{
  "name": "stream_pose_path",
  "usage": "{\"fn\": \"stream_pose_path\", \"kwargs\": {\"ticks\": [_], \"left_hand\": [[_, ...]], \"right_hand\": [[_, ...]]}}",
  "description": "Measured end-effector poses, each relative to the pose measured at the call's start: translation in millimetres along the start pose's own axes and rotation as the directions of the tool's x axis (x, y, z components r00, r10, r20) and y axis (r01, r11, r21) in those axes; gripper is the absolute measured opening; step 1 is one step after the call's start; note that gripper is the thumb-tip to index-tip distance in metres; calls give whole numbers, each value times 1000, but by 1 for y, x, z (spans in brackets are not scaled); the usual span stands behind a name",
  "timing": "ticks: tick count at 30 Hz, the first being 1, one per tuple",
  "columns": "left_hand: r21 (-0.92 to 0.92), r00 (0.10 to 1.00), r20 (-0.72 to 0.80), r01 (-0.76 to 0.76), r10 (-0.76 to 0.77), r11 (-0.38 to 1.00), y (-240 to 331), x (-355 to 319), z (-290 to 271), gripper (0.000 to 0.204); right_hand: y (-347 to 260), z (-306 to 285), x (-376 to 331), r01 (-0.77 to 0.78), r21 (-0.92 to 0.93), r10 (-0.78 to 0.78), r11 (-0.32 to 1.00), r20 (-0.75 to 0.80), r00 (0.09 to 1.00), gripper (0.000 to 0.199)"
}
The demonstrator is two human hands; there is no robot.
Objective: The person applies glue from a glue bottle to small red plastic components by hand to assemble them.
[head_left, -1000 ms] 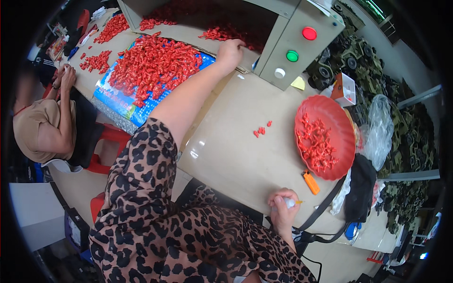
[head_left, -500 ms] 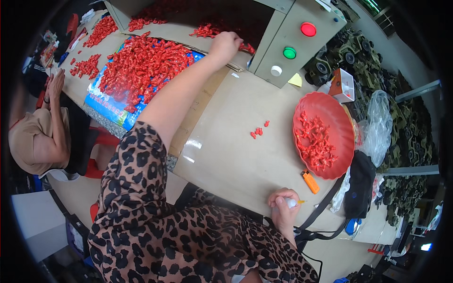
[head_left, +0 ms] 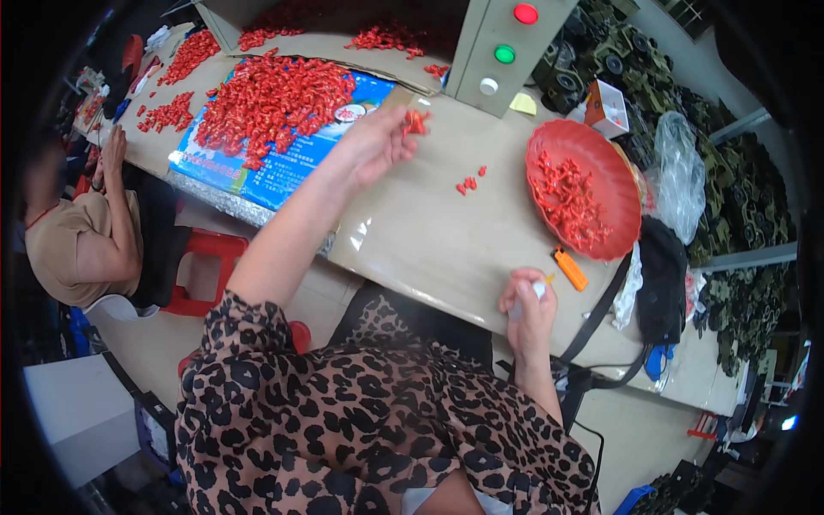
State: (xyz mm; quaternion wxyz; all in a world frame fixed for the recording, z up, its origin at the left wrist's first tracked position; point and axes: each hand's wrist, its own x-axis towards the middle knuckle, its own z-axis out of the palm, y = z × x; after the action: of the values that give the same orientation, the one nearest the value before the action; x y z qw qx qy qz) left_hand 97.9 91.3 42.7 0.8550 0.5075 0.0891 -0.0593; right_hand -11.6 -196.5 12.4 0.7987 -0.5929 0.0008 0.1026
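My left hand [head_left: 375,148] is raised over the table's near middle. Its fingertips pinch a small glossy red plastic piece [head_left: 416,123], slightly blurred. Wrapped in my right hand [head_left: 530,311] is a small white bottle [head_left: 539,288] with a thin yellow tip, much of its body hidden by the fingers. Several tiny red parts [head_left: 466,184] lie on the table between my hands. Beyond the right hand, a scalloped red bowl [head_left: 620,184] holds a heap of red pieces [head_left: 571,206]. An orange lighter-like object [head_left: 570,269] lies beside the bowl.
A large red heap [head_left: 275,107] covers a blue printed sheet [head_left: 257,182] at left. Behind stands a grey machine [head_left: 487,103] with red, green and white buttons. A black bag [head_left: 661,283] lies at right. A co-worker [head_left: 81,249] sits at left.
My left hand has drawn back from the machine's opening toward me, now with a red piece in its fingers. The right hand still holds the bottle. The whole view has shifted.
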Motion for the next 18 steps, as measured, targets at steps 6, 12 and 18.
{"fn": "stream_pose_path", "kwargs": {"ticks": [6, 12, 18], "left_hand": [[-267, 975, 175, 178, -134, 947, -63, -72, 29, 26], [-65, 991, 78, -107, 112, 992, -96, -115, 52, 26], [256, 962, 73, -273, 263, 927, -101, -123, 65, 23]], "right_hand": [[-1, 2, 6, -58, 190, 39, 980, 104, 994, 21], [-5, 1, -2, -12, 142, -10, 990, 156, 988, 27], [-8, -2, 6, -7, 221, -27, 975, 153, 988, 39]]}}
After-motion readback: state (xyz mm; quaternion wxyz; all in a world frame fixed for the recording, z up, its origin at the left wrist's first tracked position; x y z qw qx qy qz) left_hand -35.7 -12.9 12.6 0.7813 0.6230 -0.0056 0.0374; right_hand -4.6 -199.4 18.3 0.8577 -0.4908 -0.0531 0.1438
